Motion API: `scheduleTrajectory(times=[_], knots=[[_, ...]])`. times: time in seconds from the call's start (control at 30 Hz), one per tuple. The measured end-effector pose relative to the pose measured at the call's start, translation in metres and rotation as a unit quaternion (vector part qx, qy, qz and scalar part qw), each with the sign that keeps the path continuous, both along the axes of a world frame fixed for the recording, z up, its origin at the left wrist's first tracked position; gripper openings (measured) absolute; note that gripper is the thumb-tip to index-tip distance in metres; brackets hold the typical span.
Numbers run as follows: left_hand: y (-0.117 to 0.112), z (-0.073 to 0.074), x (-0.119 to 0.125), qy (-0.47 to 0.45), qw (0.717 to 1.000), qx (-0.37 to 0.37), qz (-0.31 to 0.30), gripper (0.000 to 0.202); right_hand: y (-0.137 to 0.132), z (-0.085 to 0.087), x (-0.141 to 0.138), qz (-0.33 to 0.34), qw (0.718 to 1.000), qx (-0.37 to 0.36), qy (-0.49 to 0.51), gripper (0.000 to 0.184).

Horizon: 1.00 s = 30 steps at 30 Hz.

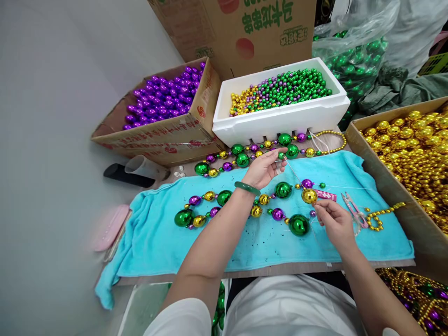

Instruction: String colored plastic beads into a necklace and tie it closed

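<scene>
Gold bead [309,196] above blue towel [150,228], pinched in right hand [334,221], with left hand [265,169] apart and clamped on white thread [294,171], at risk of slipping free through too light a pinch on shiny surface, or of snagging through slack near scissors [353,209]

The bead strand [278,214] lies on the towel [381,242]; scissors [356,213] lie rightward. Behind, a tub [280,123] stands right of a carton [175,143].

A white short-sleeved top [290,303] is worn with a green bangle [247,188].
</scene>
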State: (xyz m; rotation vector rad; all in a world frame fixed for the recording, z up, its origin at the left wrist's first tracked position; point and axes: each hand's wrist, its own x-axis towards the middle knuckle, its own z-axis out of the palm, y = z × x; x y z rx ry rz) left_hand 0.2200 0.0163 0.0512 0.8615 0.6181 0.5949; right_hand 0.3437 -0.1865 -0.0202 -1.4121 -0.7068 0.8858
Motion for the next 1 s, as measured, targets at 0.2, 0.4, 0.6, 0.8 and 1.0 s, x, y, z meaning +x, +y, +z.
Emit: scheduleTrajectory(times=[0.2, 0.4, 0.6, 0.8, 1.0], knots=[[0.004, 0.003, -0.002, 0.03, 0.998, 0.056, -0.003, 0.024, 0.0, 0.002, 0.005, 0.016, 1.0, -0.001, 0.0, 0.017], [-0.01, 0.001, 0.002, 0.095, 0.99, 0.101, -0.034, 0.026, 0.004, 0.002, 0.002, 0.015, 1.0, 0.001, 0.016, 0.019], [-0.037, 0.008, 0.012, 0.17, 0.95, 0.236, -0.117, 0.02, 0.01, 0.005, -0.003, 0.009, 0.998, 0.004, 0.066, 0.023], [-0.053, 0.026, 0.016, 0.198, 0.906, 0.363, -0.089, 0.015, 0.007, 0.022, 0.018, 0.005, 0.999, -0.008, -0.045, 0.024], [-0.07, 0.046, 0.019, 0.172, 0.882, 0.434, -0.063, 0.011, 0.018, 0.058, 0.026, 0.069, 0.996, 0.052, -0.026, 0.028]])
